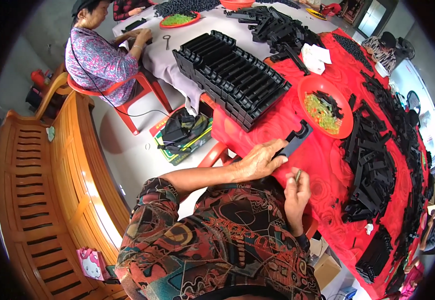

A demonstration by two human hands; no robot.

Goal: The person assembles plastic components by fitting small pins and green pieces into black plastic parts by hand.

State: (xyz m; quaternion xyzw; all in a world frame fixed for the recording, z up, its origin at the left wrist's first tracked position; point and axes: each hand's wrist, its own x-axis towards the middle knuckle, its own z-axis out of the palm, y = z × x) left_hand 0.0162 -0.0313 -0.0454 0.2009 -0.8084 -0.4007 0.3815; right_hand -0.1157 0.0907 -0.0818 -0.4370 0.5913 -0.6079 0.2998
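Observation:
My left hand [261,161] is closed around one end of a long black plastic part [294,142]. The part's hooked far end points away from me, over the red tablecloth [321,167]. Closer to my body, my right hand [296,195] pinches a small greenish piece [298,175] between thumb and finger, apart from the black part. Beyond both hands sits a red plastic bowl [346,129] of translucent green pieces [322,112] and some small black ones. A stack of black slotted trays [232,75] stands to the far left of the bowl.
Loose black parts [370,170] are heaped on the right, with another pile [277,30] at the back. White tissue [316,57] lies near the bowl. A co-worker [102,55] sits on a red chair [140,85] at far left. A wooden bench [72,200] runs along the left.

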